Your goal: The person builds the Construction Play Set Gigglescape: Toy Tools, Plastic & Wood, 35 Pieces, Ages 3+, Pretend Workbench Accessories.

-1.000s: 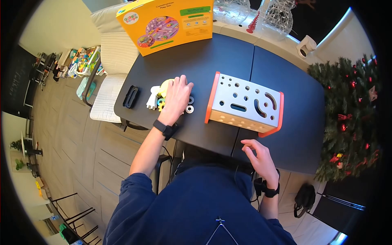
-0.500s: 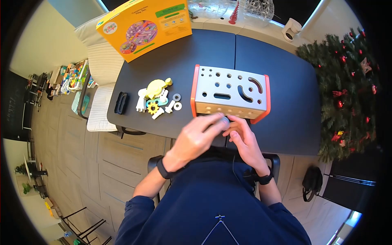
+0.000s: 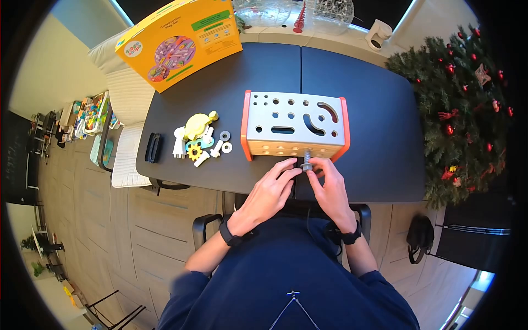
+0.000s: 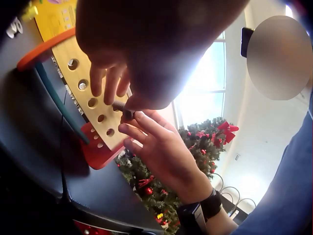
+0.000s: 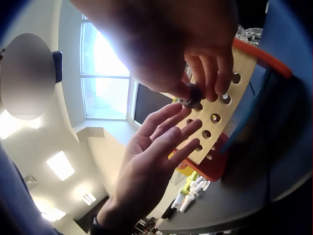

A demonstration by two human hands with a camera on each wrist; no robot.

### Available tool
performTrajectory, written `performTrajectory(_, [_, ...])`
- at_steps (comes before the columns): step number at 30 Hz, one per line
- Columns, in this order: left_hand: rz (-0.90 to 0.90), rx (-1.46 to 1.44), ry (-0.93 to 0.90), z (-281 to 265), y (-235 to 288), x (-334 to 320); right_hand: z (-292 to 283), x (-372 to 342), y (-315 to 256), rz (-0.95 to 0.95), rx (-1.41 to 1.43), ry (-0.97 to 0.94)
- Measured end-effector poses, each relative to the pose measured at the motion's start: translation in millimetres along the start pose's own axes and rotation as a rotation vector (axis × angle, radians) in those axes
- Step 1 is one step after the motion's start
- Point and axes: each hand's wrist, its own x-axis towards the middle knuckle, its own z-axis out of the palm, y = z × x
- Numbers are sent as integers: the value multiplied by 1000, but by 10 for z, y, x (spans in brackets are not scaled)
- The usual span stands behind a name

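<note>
My right hand point(image 3: 334, 195) pinches one gray bolt point(image 3: 307, 159) with thumb and finger. My left hand point(image 3: 263, 195) has loose fingers; I can't tell if they touch it. The bolt points at one box point(image 3: 295, 124), well in from the table point(image 3: 382, 170)'s right edge. Left are two rings point(image 3: 227, 152). My right wrist view adds ceiling lights point(image 5: 62, 165).

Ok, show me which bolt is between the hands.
The grey bolt, by the silver-topped box, with the left hand and right hand at either side; the other bolts are white and lie on the dark table.
</note>
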Motion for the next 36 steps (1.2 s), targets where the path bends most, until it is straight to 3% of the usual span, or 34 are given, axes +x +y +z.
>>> performTrajectory(7, [-141, -71, -116, -14, -18, -127, 8, -20, 47, -131, -213, 93])
performTrajectory(19, [-144, -89, -196, -21, -47, -120, -46, 111, -112, -225, -693, 205])
performTrajectory(25, [-151, -96, -198, -11, -80, -148, -170, 334, -137, -224, -767, 73])
performTrajectory(36, [-191, -101, -247, -31, -107, -177, -247, 723, 18, -283, -802, 28])
